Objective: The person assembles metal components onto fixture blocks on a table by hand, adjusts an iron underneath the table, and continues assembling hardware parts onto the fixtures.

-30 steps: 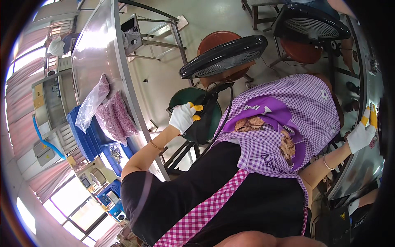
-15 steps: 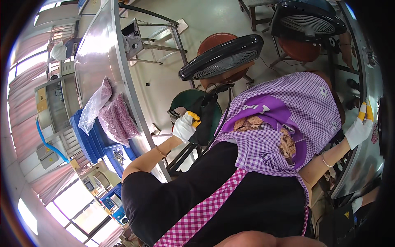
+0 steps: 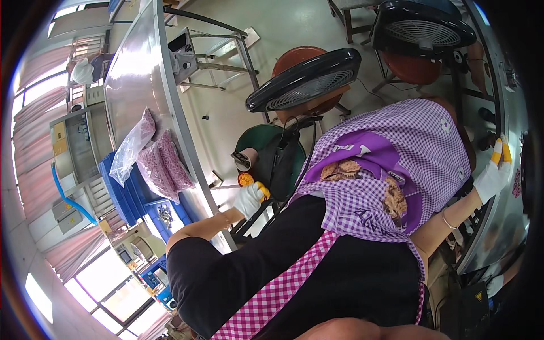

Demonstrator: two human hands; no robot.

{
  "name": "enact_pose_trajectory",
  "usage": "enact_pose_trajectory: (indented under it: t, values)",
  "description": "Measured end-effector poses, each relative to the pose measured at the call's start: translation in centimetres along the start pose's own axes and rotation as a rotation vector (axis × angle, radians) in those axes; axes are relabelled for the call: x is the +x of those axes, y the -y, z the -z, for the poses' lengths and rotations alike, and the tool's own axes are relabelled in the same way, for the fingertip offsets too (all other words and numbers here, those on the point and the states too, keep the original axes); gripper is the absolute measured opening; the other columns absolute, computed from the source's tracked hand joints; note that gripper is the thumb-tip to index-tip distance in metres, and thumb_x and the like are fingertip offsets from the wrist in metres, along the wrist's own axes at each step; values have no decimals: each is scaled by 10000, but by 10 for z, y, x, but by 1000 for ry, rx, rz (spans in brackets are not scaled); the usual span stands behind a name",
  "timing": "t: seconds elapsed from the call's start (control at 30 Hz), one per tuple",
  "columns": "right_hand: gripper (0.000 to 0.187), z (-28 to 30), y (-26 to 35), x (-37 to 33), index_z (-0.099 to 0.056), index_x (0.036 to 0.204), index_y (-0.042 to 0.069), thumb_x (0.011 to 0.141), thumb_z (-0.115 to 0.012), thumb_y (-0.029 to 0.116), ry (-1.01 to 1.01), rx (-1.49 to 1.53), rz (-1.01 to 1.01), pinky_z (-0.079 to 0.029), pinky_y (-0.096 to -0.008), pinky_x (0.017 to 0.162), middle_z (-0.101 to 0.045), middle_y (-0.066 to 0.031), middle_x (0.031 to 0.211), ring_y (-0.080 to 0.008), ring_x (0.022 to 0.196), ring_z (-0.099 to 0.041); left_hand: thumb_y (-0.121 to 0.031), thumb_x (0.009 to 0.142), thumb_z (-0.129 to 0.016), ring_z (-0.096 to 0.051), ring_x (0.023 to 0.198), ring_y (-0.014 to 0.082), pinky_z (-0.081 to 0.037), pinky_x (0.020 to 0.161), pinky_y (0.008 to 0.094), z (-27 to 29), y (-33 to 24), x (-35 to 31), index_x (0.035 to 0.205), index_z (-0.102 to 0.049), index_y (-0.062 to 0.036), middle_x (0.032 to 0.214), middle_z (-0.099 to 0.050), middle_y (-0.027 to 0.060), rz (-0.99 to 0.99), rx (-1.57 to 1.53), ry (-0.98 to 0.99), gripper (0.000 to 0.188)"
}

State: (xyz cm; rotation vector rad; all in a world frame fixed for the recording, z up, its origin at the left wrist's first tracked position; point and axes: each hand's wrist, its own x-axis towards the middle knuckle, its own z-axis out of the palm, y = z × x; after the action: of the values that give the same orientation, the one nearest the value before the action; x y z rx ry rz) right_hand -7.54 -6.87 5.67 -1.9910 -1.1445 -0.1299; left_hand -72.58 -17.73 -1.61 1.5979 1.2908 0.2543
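Two white-gloved hands with yellow fingertips show in the head view, and the green round stool (image 3: 255, 136) lies between them. The left hand (image 3: 250, 200) is just beside the stool's near left edge, its fingers curled; I cannot tell whether that grip is clamped on anything. A pale pink cylinder (image 3: 246, 158) sits at the stool's left edge, with a dark object in its mouth. Between the cylinder and the left hand is a small orange item (image 3: 245, 179), its kind unclear. The right hand (image 3: 493, 180) is well to the right of the stool, at the edge of a metal bench (image 3: 481, 238). Its fingers point away from the wearer, close alongside each other; I cannot tell whether this grip holds anything.

Beyond the stool a black round fan (image 3: 306, 82) leans in front of a red-brown stool (image 3: 299, 54). To the right of the green stool, a purple-and-white gingham apron (image 3: 385, 122) spreads over the wearer's lap. To its left, past a steel bench edge (image 3: 180, 122), lie a clear plastic bag (image 3: 127, 156) and a bag of pink pieces (image 3: 164, 164), beside a blue bin (image 3: 122, 190).
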Motion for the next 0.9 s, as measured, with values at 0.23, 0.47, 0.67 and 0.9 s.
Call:
enact_pose_trajectory:
  t: [0.23,0.47,0.67,0.9]
  values:
    - [210,-3,3,-2,-624,1094,-37,901,-580,34,16,39,-91,-460,-223,901,-666,-109,1103,-156,986,-621,-147,760,-633,-580,791,275,-466,717,335,13,-30,30,979,-590,-75,948,-572,75,-325,677,15,234]
    - [224,-10,14,-4,-615,1119,-33,909,-566,28,44,73,-155,-454,-221,921,-658,-111,1131,-152,1016,-617,-145,759,-675,-591,772,276,-482,699,341,8,-67,125,1028,-619,-82,968,-600,60,-120,911,-397,281]
    - [241,-12,6,-4,-608,1144,-23,918,-567,50,86,142,-136,-451,-221,932,-654,-106,1144,-155,1032,-616,-229,780,-658,-582,767,267,-478,679,360,24,-15,103,1047,-626,-117,943,-593,67,-75,924,-395,291]
    - [255,-21,31,-4,-642,1115,18,923,-597,180,94,153,-123,-458,-203,896,-669,-75,1119,-140,1001,-626,-207,829,-637,-609,738,275,-490,687,342,14,-32,96,1063,-637,-106,948,-637,73,145,613,-409,256]
